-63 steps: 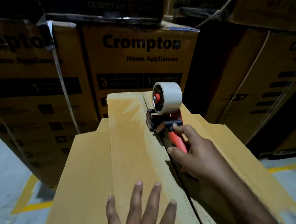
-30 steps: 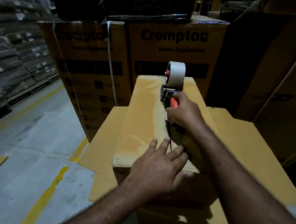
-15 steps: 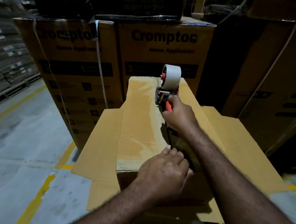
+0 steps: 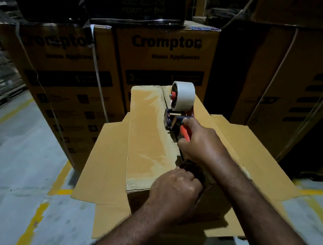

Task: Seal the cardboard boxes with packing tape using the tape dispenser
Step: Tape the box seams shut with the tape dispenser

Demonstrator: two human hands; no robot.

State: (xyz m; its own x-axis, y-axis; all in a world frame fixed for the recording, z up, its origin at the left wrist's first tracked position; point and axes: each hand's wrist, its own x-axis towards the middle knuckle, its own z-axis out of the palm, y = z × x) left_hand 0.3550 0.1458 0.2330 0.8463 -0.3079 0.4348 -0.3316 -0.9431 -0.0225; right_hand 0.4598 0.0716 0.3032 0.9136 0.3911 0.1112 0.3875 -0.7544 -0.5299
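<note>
- The box (image 4: 148,136) stands in the middle of the scene. It is long and narrow, and its centre seam runs from near to far.
- The right hand (image 4: 199,143) grips the orange handle of the dispenser (image 4: 177,123), with the thumb up on the dark frame.
- The dispenser sits on the seam, past the middle of the box top. Its white roll (image 4: 184,96) stands upright at its far end.
- A short stretch of seam lies bare between the roll and the box's far edge.
- The left hand (image 4: 173,191) is at the near edge of the box, right on the seam. Its knuckles are up and its fingers are curled in. I cannot tell whether it pinches tape or only presses.
- The top left of the seam is glossy, and its near corner is creased.
- Flat cardboard sheets (image 4: 107,166) spread out under the box, sticking out to the left, right and near sides.
- Strapped printed cartons (image 4: 164,62) stand just behind the far edge, closing off that side.
- More cartons (image 4: 283,92) form a dark wall on the far right, just beyond the sheets.
- Open grey floor (image 4: 22,161) with yellow lines (image 4: 31,226) lies to the left and near left, and a strip shows at the near right.
</note>
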